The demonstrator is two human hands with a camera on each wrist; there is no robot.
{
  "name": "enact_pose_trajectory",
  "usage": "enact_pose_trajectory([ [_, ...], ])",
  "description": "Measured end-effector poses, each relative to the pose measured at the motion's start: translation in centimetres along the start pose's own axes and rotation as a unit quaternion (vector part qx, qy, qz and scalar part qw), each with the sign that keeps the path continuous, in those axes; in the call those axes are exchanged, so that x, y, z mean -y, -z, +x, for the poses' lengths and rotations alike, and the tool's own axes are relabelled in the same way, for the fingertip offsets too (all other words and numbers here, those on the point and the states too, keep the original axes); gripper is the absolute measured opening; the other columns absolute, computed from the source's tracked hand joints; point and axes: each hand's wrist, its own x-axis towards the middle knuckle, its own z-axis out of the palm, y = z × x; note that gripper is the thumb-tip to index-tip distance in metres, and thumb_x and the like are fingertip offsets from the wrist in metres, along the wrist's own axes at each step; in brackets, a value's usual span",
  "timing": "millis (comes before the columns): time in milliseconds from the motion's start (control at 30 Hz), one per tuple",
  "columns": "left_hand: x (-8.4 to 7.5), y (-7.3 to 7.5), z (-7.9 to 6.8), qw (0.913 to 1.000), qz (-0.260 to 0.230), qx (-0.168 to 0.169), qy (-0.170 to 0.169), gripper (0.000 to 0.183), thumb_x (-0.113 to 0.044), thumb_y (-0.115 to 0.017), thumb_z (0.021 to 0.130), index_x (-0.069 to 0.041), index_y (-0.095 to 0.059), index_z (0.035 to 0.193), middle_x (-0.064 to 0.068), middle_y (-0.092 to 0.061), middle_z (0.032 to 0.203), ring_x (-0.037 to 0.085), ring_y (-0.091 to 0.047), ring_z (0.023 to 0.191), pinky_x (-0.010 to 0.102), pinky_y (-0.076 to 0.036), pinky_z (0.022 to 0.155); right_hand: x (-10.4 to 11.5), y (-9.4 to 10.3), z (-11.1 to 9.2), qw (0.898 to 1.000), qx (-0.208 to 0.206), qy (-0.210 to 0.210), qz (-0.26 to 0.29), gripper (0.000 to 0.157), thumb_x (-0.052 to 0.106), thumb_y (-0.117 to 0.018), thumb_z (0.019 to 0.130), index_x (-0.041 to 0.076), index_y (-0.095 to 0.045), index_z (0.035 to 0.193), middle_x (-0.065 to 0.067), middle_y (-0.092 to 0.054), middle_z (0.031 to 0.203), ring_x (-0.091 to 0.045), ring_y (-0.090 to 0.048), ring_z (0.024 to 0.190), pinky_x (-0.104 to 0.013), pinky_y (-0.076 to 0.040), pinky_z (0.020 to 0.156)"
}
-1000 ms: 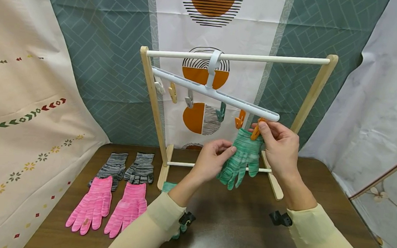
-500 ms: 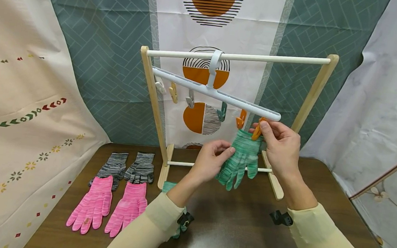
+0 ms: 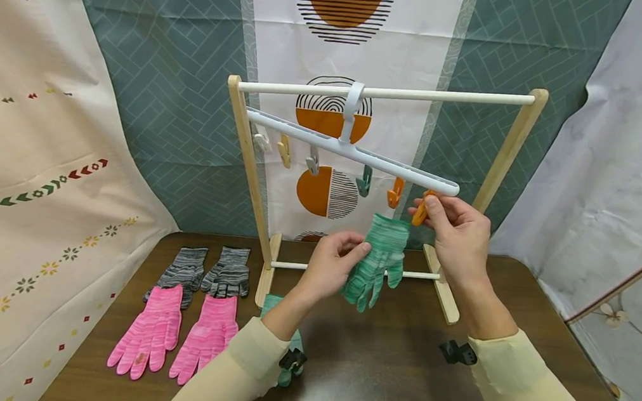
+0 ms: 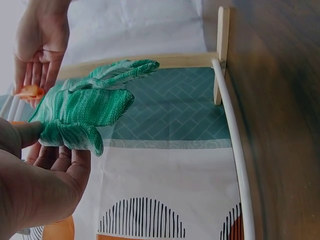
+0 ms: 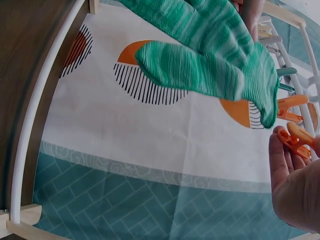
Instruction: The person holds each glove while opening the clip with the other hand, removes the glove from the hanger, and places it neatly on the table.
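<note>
My left hand (image 3: pixel 331 262) pinches a green striped knit glove (image 3: pixel 379 256) by its side, thumb in front. The glove's fingers hang down and its cuff points up. My right hand (image 3: pixel 463 238) pinches an orange clothespin (image 3: pixel 424 209) at the low right end of a white clip hanger (image 3: pixel 304 134). In the right wrist view, the clothespin (image 5: pixel 295 141) sits just off the cuff of the glove (image 5: pixel 200 70), with a small gap between. Another orange clothespin (image 3: pixel 395 193) hangs just to the left. A second green glove (image 3: pixel 270 302) lies on the table, partly hidden under my left forearm.
The hanger hooks over the top bar (image 3: pixel 444 97) of a wooden rack and tilts down to the right. Green, grey, yellow and white clothespins hang along it. Two pink gloves (image 3: pixel 208 337) and two grey gloves (image 3: pixel 229 272) lie on the table (image 3: pixel 386 372) at left.
The green glove has come away from the orange clothespin, moving left and slightly down with my left hand. My right hand and the hanger have shifted slightly right.
</note>
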Motion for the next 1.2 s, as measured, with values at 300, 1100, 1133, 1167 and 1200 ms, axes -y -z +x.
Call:
enact_pose_trajectory([
  [300, 0.8, 0.9, -0.7, 0.9999, 0.0, -0.011, 0.008, 0.022, -0.015, -0.066, 0.107, 0.002, -0.073, 0.119, 0.013, -0.079, 0.104, 0.019, -0.065, 0.084, 0.029, -0.052, 0.076, -0.1, 0.3, 0.2, 1.0, 0.0, 0.003, 0.003, 0.031, 0.021, -0.072, 0.103, -0.002, -0.075, 0.124, -0.013, -0.079, 0.108, -0.022, -0.078, 0.093, -0.027, -0.06, 0.086],
  [1100, 1.7, 2.6, -2.3, 0.9959, -0.05, -0.042, 0.062, 0.028, -0.013, -0.067, 0.106, -0.001, -0.068, 0.131, 0.016, -0.077, 0.114, 0.021, -0.069, 0.093, 0.035, -0.054, 0.073, -0.6, 1.0, 0.2, 1.0, -0.003, 0.016, -0.009, 0.028, 0.013, -0.075, 0.101, -0.003, -0.073, 0.124, -0.014, -0.078, 0.113, -0.02, -0.077, 0.095, -0.024, -0.059, 0.087],
  [1133, 1.7, 2.7, -2.4, 0.9955, -0.053, -0.041, 0.067, 0.029, -0.013, -0.067, 0.106, -0.002, -0.068, 0.133, 0.015, -0.077, 0.114, 0.019, -0.068, 0.09, 0.035, -0.054, 0.071, -0.6, 1.0, 0.2, 1.0, -0.003, 0.015, -0.006, 0.028, 0.013, -0.075, 0.101, -0.003, -0.073, 0.124, -0.013, -0.078, 0.113, -0.02, -0.077, 0.095, -0.024, -0.059, 0.087],
  [1167, 1.8, 2.7, -2.4, 0.995, -0.058, -0.04, 0.072, 0.03, -0.013, -0.067, 0.106, -0.002, -0.067, 0.134, 0.015, -0.077, 0.113, 0.018, -0.066, 0.087, 0.036, -0.053, 0.07, -0.6, 1.1, 0.2, 1.0, -0.002, 0.015, -0.006, 0.028, 0.013, -0.075, 0.101, -0.002, -0.073, 0.124, -0.013, -0.078, 0.113, -0.02, -0.078, 0.095, -0.024, -0.059, 0.087],
  [1200, 1.8, 2.8, -2.5, 0.9943, -0.062, -0.039, 0.077, 0.031, -0.012, -0.067, 0.106, -0.002, -0.066, 0.136, 0.015, -0.076, 0.113, 0.017, -0.065, 0.084, 0.035, -0.053, 0.068, -0.6, 1.1, 0.2, 1.0, -0.003, 0.015, -0.004, 0.028, 0.013, -0.075, 0.101, -0.002, -0.073, 0.125, -0.013, -0.078, 0.113, -0.02, -0.077, 0.095, -0.024, -0.059, 0.087],
])
